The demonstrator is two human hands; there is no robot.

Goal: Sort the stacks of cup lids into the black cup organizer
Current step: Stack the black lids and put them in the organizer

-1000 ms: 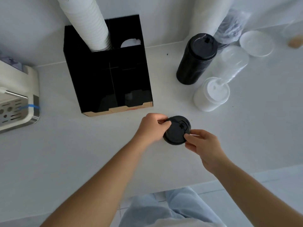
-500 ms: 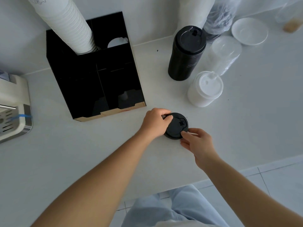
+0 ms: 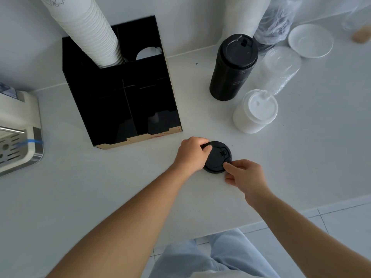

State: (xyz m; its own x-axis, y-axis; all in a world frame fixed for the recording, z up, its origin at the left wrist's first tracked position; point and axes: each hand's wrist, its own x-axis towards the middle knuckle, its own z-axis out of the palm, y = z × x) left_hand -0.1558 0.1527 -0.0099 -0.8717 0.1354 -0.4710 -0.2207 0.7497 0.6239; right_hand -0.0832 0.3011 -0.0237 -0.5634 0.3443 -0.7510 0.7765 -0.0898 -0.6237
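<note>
Fingers (image 3: 204, 150) hide black lid's (image 3: 217, 157) left rim.

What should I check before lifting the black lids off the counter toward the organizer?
1. Left hand on the black lids: ok, fingers curl over the far-left rim.
2. Right hand on the lids: ok, fingertips touch the near-right rim.
3. Grip firm enough to lift: cannot tell, the contact under the rim is hidden.
4. Number of lids in the pile: cannot tell from above.
5. Front compartments of the black organizer free: cannot tell, the interior is too dark.
6. Path to the organizer: ok, bare counter lies between; the tall black lid stack and white lid stack stand off to the right.
</note>
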